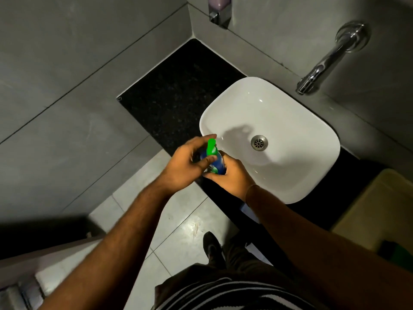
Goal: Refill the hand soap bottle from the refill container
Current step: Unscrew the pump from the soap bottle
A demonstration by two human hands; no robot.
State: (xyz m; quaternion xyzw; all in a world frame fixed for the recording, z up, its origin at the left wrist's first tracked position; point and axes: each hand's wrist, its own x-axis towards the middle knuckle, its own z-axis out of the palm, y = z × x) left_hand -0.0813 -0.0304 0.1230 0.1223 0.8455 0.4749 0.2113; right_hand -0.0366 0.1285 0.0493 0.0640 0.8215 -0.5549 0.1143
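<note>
1. Two hands are on one small blue soap bottle (215,163), held low at the near-left rim of the white basin (317,175), above the edge of the dark surface (178,90).
2. Right hand (232,175) is wrapped round the bottle's body from below and the side, clamped on it as the anchor.
3. Left hand (184,163) comes over from the other side, fingers curled against the bottle's shoulder just under the green pump top (211,147). Closed on the bottle, I'd say, though the thumb hides the exact contact.
4. Pump is on, nozzle pointing up and away. My read: the step in hand is unscrewing that top.
5. Handling call: a light plastic bottle, stiff enough to grip firmly, likely slick if soap has run down it. Best hold is low on the body, with the twisting fingers on the collar, not the thin nozzle.
6. No refill container that I can pick out anywhere in view.
7. Chrome tap (321,63) juts from the wall over the basin's far side, well apart from the action.
</note>
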